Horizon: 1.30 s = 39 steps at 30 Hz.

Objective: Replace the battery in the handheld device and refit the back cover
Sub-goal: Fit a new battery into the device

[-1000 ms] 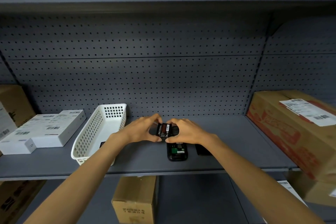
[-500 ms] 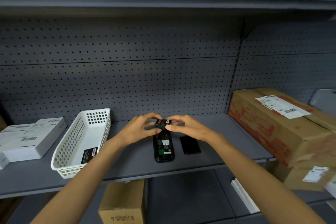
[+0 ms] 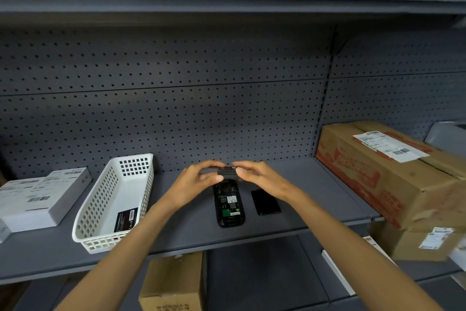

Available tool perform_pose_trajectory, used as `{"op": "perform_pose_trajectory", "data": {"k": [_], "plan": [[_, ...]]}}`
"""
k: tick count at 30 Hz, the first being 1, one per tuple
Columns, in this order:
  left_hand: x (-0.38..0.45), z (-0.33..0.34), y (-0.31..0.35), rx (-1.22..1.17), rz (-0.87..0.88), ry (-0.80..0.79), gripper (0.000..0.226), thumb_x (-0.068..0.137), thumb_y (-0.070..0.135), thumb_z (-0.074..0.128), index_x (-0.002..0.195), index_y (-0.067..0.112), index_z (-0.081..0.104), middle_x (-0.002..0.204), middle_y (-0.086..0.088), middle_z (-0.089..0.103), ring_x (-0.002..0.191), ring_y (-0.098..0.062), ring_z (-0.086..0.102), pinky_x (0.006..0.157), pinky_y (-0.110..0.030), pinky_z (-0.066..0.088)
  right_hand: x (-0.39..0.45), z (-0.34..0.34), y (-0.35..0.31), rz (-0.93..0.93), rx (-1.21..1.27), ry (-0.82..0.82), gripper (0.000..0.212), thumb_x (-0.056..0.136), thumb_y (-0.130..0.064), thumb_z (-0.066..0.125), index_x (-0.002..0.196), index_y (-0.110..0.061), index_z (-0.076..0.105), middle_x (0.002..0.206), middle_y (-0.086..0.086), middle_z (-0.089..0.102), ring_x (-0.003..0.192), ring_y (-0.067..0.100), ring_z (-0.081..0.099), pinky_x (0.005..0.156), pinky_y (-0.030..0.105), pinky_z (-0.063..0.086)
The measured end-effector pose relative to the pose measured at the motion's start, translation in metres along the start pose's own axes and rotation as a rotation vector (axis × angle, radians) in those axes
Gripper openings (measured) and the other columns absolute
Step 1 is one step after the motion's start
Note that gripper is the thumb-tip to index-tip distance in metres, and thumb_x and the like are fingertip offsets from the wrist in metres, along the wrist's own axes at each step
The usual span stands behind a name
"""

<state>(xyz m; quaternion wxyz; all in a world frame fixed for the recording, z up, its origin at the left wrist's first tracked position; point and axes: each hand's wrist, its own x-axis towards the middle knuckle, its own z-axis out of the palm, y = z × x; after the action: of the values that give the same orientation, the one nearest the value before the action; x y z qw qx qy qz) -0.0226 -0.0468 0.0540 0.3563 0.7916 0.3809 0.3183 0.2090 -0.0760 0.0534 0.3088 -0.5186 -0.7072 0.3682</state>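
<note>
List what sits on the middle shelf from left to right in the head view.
White boxes → white basket with a black battery inside → left hand → handheld device, open-backed → back cover → cardboard box. Both hands pinch a second battery above the device's far end; right hand.
</note>
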Motion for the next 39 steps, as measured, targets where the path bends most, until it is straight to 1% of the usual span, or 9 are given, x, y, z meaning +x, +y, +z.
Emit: {"op": "perform_pose_trajectory", "data": {"k": [6,9,11,15,17,21,27,35,39], "plan": [[-0.002,-0.004,-0.003,-0.014,0.006,0.066,0.044,0.085,0.06,0.057,0.119,0.034,0.066,0.115,0.023,0.069,0.109,0.004,0.064,0.098,-0.017,0.046,0.003,0.002,-0.003,0.022,0.048,-0.028,0.067,0.088,-0.037,0.07,0.148,-0.026,0.041,0.114,0.002,0.073,0.111,0.007,0.066,0.1,0.023,0.045],[0.001,-0.002,-0.006,-0.095,-0.021,0.122,0.024,0.089,0.033,0.068,0.112,0.029,0.07,0.113,0.021,0.071,0.104,-0.002,0.069,0.101,-0.024,0.047,0.007,0.004,-0.004,0.009,0.09,-0.023,0.073,0.083,-0.019,0.077,0.147,-0.023,0.041,0.104,0.011,0.075,0.101,0.012,0.071,0.099,0.024,0.049],[0.003,-0.001,-0.008,-0.152,-0.024,0.15,0.024,0.087,0.021,0.071,0.11,0.026,0.071,0.115,0.02,0.07,0.103,-0.004,0.07,0.102,-0.025,0.047,0.01,0.005,-0.005,-0.001,0.105,-0.018,0.076,0.079,-0.012,0.08,0.145,-0.023,0.043,0.104,0.016,0.074,0.094,0.014,0.072,0.101,0.029,0.05],[0.003,0.001,-0.01,-0.231,-0.02,0.196,0.027,0.084,0.014,0.075,0.11,0.021,0.071,0.123,0.011,0.067,0.103,-0.009,0.071,0.1,-0.028,0.049,0.013,0.009,-0.009,-0.065,0.115,0.011,0.075,0.075,-0.002,0.081,0.138,-0.026,0.049,0.129,0.002,0.06,0.088,0.014,0.069,0.101,0.037,0.052],[0.002,0.002,-0.011,-0.249,-0.015,0.216,0.027,0.083,0.01,0.075,0.107,0.021,0.07,0.124,0.007,0.067,0.101,-0.011,0.072,0.097,-0.025,0.052,0.013,0.011,-0.011,-0.103,0.084,0.027,0.075,0.073,-0.002,0.082,0.134,-0.029,0.05,0.132,-0.002,0.055,0.087,0.016,0.069,0.1,0.037,0.052],[0.002,0.005,-0.01,-0.274,-0.012,0.25,0.026,0.081,0.007,0.076,0.101,0.023,0.069,0.118,0.004,0.07,0.099,-0.011,0.072,0.091,-0.022,0.055,0.013,0.016,-0.012,-0.143,-0.01,0.095,0.074,0.07,-0.004,0.083,0.126,-0.038,0.048,0.131,-0.002,0.053,0.089,0.02,0.07,0.099,0.038,0.053],[0.004,0.01,-0.007,-0.333,0.005,0.333,0.019,0.08,0.002,0.076,0.086,0.017,0.065,0.096,0.002,0.075,0.09,-0.017,0.075,0.077,-0.017,0.054,0.015,0.021,-0.012,-0.154,-0.099,0.153,0.083,0.072,-0.001,0.081,0.13,-0.04,0.037,0.109,-0.002,0.063,0.091,0.009,0.067,0.095,0.028,0.052],[0.006,0.013,-0.005,-0.363,0.028,0.35,0.017,0.077,-0.004,0.076,0.079,0.005,0.062,0.097,-0.004,0.071,0.087,-0.02,0.075,0.077,-0.02,0.055,0.016,0.019,-0.013,-0.157,-0.129,0.224,0.043,0.074,0.001,0.078,0.106,-0.022,0.059,0.094,-0.007,0.064,0.086,0.011,0.065,0.089,0.029,0.055],[0.005,0.014,-0.005,-0.379,0.047,0.336,0.017,0.075,-0.008,0.076,0.075,0.001,0.061,0.088,0.008,0.069,0.086,-0.017,0.074,0.075,-0.018,0.054,0.017,0.018,-0.012,-0.167,-0.141,0.253,0.037,0.075,0.003,0.078,0.101,-0.018,0.061,0.09,-0.005,0.065,0.086,0.014,0.065,0.087,0.028,0.056]]}}
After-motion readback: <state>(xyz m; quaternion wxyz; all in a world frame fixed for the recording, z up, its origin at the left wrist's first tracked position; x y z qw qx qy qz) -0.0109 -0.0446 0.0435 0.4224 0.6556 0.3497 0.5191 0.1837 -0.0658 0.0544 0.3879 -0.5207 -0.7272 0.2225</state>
